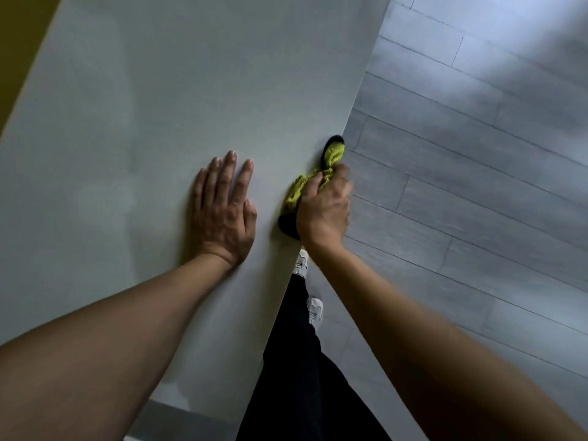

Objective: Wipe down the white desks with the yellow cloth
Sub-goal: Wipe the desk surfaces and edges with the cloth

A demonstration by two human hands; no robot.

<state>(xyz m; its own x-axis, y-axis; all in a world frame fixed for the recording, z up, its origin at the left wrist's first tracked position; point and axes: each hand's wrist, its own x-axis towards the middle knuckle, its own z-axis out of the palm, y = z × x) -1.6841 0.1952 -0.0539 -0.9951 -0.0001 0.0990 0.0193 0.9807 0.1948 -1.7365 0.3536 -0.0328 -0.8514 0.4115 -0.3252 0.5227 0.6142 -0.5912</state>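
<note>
Two hands are busy: the left hand (224,208) lies flat on the white worktop (178,90), and the right hand (324,208) grips the yellow cloth (297,190) at its edge. Next, I think, rub along that edge.

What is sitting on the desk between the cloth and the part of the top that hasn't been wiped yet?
Only the person's own left hand, resting flat on the white desk just left of the yellow cloth, which the right hand grips at the desk's right edge. Beyond both hands no object shows on the desktop.
</note>
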